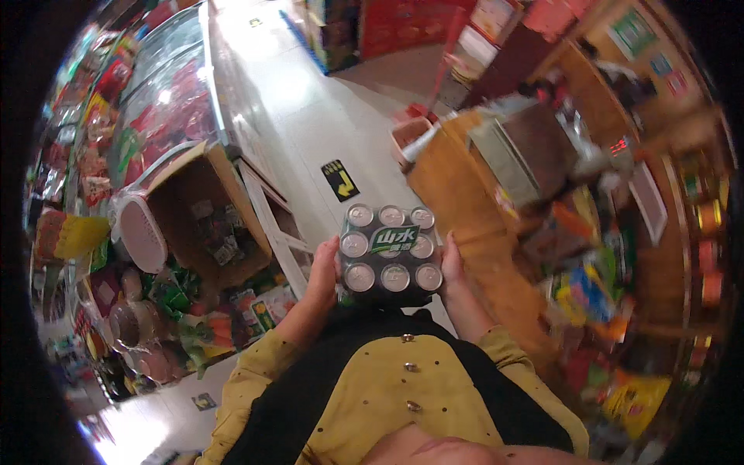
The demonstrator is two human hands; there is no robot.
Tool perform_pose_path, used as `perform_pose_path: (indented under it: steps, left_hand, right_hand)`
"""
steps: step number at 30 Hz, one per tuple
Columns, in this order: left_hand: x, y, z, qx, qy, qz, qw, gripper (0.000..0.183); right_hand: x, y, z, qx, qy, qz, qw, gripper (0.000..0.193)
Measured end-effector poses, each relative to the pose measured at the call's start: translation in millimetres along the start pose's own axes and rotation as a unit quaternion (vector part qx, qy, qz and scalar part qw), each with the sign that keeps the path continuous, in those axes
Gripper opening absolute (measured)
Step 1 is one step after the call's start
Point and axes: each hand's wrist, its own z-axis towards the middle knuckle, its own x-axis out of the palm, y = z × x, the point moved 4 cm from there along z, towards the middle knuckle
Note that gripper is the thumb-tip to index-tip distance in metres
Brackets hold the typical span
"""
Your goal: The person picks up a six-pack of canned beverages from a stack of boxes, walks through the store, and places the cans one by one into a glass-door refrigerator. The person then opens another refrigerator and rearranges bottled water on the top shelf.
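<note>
Your left hand [325, 269] and right hand [452, 269] clamp the pack [391, 251].
If either side's squeeze slackens, it could slip.

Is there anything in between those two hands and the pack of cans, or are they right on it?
Nothing visible stands in between: the left hand and the right hand hold the can pack directly, one at each side.

Dark-dotted yellow shirt [364, 387], black panels [271, 395], metallic buttons [410, 366]
</note>
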Motion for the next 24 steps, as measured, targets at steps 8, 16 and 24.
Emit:
perform_pose_path:
  steps: [8,16,24]
  left_hand:
    - [23,-140,144,0.064,-0.073,0.009,0.995,0.038]
    - [68,-294,332,0.046,-0.048,0.072,0.995,0.047]
    - [87,-432,524,0.051,-0.125,0.053,0.989,0.050]
  right_hand:
    - [100,79,227,0.088,0.017,-0.042,0.995,0.082]
    - [132,166,479,0.052,0.018,-0.062,0.997,0.084]
    - [304,299,636,0.046,-0.026,-0.029,0.998,0.062]
